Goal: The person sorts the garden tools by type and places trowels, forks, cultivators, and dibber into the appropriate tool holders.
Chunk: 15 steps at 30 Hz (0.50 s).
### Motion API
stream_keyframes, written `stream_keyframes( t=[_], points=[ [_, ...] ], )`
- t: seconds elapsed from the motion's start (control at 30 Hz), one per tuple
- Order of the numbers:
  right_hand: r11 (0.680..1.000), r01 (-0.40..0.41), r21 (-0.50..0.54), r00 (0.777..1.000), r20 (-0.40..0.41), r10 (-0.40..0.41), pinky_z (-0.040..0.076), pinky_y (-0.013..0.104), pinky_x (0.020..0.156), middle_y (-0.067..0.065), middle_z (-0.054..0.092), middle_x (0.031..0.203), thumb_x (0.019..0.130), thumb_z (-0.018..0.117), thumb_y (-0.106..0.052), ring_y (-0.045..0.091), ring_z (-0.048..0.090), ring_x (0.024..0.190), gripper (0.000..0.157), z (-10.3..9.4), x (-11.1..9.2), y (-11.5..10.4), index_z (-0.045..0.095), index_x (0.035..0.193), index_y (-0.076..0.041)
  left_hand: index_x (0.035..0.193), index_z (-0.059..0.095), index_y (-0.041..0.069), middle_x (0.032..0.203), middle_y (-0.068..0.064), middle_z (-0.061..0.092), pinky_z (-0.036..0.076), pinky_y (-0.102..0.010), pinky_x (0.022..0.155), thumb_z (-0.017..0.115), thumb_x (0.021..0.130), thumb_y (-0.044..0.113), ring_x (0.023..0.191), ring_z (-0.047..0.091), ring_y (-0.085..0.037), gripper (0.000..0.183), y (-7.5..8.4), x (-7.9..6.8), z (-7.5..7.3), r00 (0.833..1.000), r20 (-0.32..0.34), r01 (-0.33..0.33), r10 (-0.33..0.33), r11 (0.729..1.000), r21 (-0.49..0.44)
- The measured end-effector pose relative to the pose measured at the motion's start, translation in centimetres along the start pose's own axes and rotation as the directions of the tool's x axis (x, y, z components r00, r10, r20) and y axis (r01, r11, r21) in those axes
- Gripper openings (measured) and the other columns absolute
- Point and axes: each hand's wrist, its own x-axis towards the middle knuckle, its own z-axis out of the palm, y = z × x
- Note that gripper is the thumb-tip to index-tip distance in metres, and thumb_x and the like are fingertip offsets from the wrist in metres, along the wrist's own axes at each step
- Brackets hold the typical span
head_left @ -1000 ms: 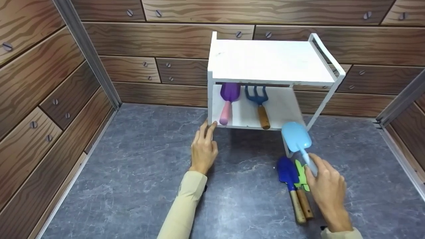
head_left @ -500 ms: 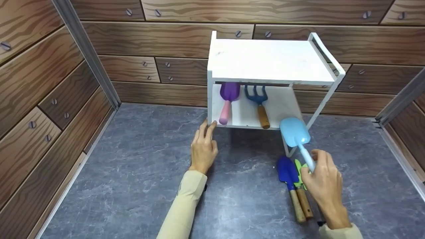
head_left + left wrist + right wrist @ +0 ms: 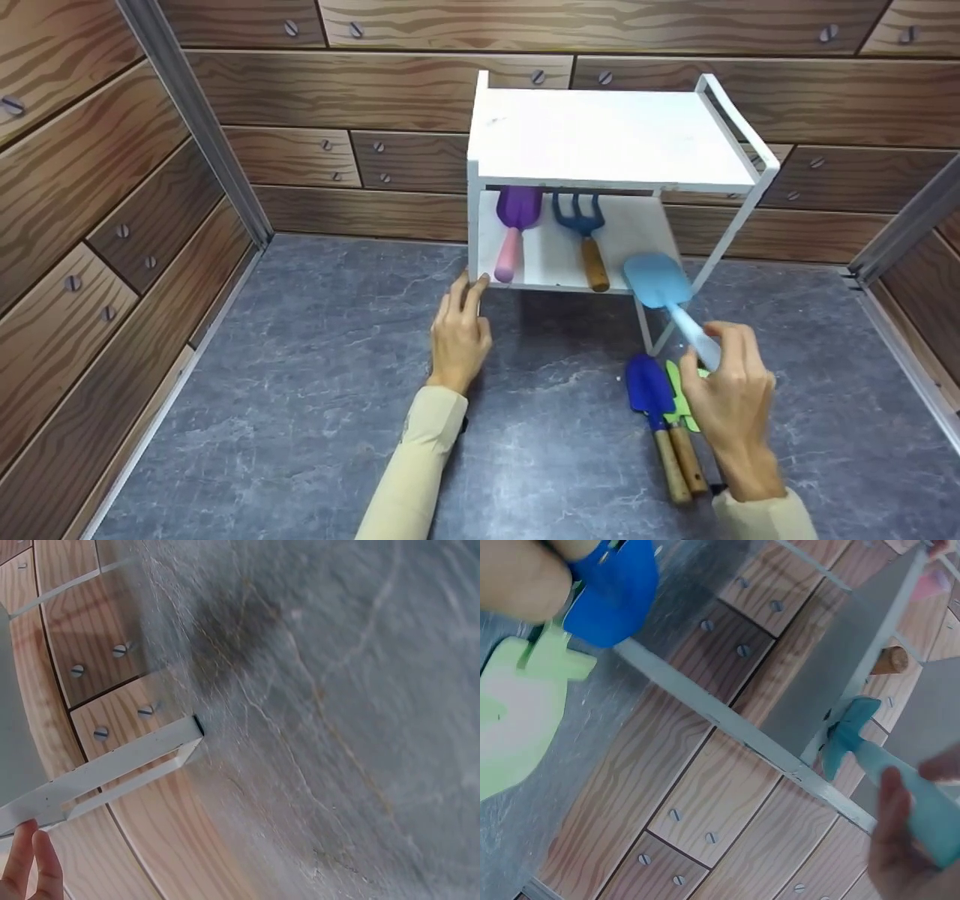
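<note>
My right hand [image 3: 731, 405] grips the handle of a light blue hand trowel [image 3: 660, 281], raised blade forward. In the head view its blade overlaps the front right corner of the white shelf rack's [image 3: 645, 232] lower shelf. The right wrist view shows the trowel [image 3: 847, 735] close to the shelf edge, fingers around its handle. My left hand [image 3: 460, 337] touches the rack's front left corner with extended fingertips [image 3: 26, 832]. On the lower shelf lie a purple trowel with a pink handle [image 3: 512, 240] and a dark blue hand fork with a wooden handle [image 3: 589, 247].
On the grey floor [image 3: 337, 375], below the rack's right side, lie a dark blue trowel [image 3: 651, 390] and a light green-headed garden tool [image 3: 686, 457], side by side with wooden handles. The rack's upper shelf [image 3: 607, 135] sits above. Wood-patterned walls [image 3: 375, 90] stand behind and beside.
My right hand has moved forward and up slightly, bringing the light blue trowel's blade up and left over the lower shelf's corner. The left hand stays at the rack.
</note>
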Motion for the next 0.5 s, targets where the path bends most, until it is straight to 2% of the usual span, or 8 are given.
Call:
stream_keyframes(
  t=[0.07, 0.17, 0.3, 0.4, 0.5],
  points=[
    [0.999, 0.034, 0.009, 0.997, -0.063, -0.033, 0.047, 0.048, 0.053, 0.028, 0.063, 0.092, 0.075, 0.07, 0.012, 0.043, 0.06, 0.061, 0.026, 0.3, 0.1, 0.0, 0.063, 0.1, 0.012, 0.133, 0.062, 0.007, 0.135, -0.019, 0.058, 0.056, -0.043, 0.076, 0.063, 0.073, -0.008, 0.091, 0.062, -0.033, 0.062, 0.0, -0.1, 0.0, 1.0, 0.005, 0.006, -0.006, 1.0, -0.003],
    [0.999, 0.032, 0.043, 0.987, -0.16, -0.025, 0.049, 0.028, 0.068, 0.028, 0.064, 0.093, 0.075, 0.074, 0.013, 0.044, 0.063, 0.07, 0.028, 0.7, 0.2, -0.1, 0.063, 0.1, 0.011, 0.133, 0.063, 0.007, 0.136, -0.019, 0.057, 0.056, -0.043, 0.076, 0.063, 0.074, -0.008, 0.092, 0.062, -0.033, 0.061, 0.1, -0.1, 0.0, 1.0, 0.01, 0.01, -0.01, 1.0, -0.004],
    [0.995, 0.044, 0.088, 0.972, -0.234, -0.023, 0.038, 0.008, 0.085, 0.029, 0.065, 0.097, 0.079, 0.069, 0.011, 0.047, 0.063, 0.078, 0.025, 1.0, 0.2, -0.4, 0.062, 0.102, 0.012, 0.132, 0.063, 0.007, 0.134, -0.019, 0.058, 0.056, -0.043, 0.074, 0.062, 0.074, -0.008, 0.089, 0.061, -0.033, 0.06, 0.2, -0.1, 0.0, 1.0, -0.001, 0.001, -0.001, 1.0, -0.004],
    [0.989, 0.086, 0.123, 0.968, -0.245, -0.054, 0.04, 0.009, 0.09, 0.03, 0.065, 0.099, 0.083, 0.064, 0.004, 0.047, 0.063, 0.081, 0.024, 1.1, 0.2, -0.9, 0.058, 0.105, 0.012, 0.132, 0.063, 0.007, 0.134, -0.018, 0.058, 0.056, -0.043, 0.073, 0.062, 0.074, -0.008, 0.087, 0.061, -0.033, 0.06, 0.1, 0.0, 0.1, 1.0, -0.011, 0.001, -0.001, 1.0, -0.003],
    [0.98, 0.138, 0.146, 0.955, -0.284, -0.092, 0.044, 0.011, 0.092, 0.031, 0.065, 0.099, 0.092, 0.065, -0.006, 0.041, 0.065, 0.084, 0.025, 1.2, 0.2, -1.4, 0.054, 0.105, 0.012, 0.132, 0.063, 0.007, 0.134, -0.018, 0.058, 0.056, -0.043, 0.073, 0.062, 0.074, -0.008, 0.087, 0.061, -0.033, 0.06, 0.0, 0.0, 0.1, 1.0, -0.013, 0.004, -0.004, 1.0, -0.001]
  ],
)
